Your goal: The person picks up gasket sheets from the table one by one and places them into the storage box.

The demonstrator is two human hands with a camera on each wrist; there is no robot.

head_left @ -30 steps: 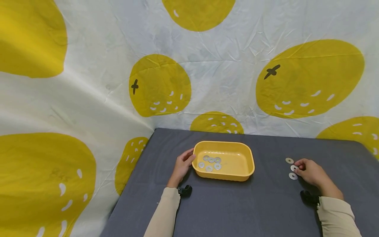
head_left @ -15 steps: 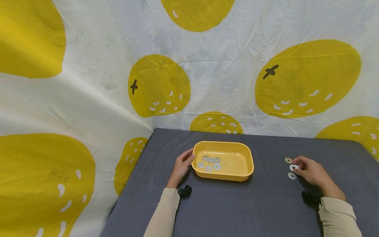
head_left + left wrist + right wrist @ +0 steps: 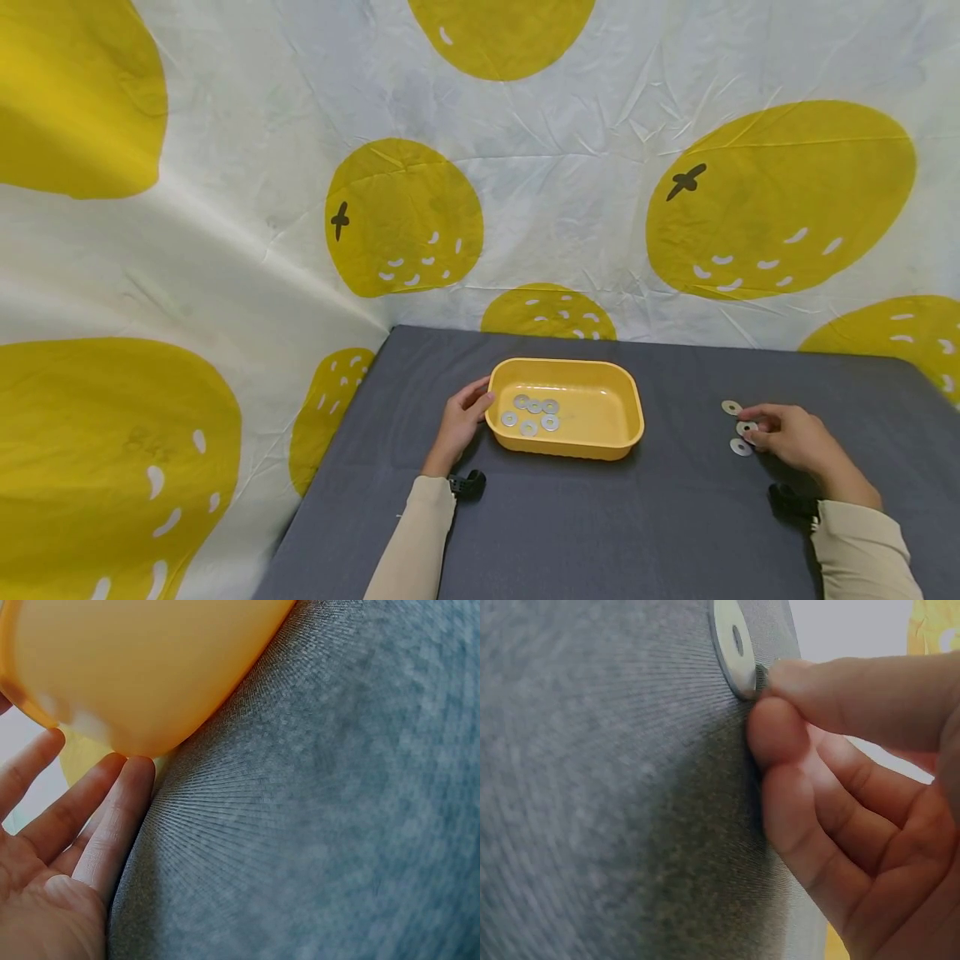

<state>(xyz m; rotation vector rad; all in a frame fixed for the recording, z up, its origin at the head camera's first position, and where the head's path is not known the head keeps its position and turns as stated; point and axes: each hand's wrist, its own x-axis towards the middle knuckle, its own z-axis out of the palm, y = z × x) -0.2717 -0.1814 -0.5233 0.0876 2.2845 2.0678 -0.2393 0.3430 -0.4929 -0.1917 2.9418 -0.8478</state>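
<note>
Now the left hand rests with straight fingers against the left side of the yellow tray on the grey bench — five washers lie inside. Well right of the tray, the right hand pinches the middle washer of three — fingers curled.

One yellow tray is seen on the grey table. Five metal washers are counted inside the tray, gathered at its left end. Three more washers are counted on the table to the right, well apart from the tray. Two hands are seen: one left hand and one right hand.
</note>
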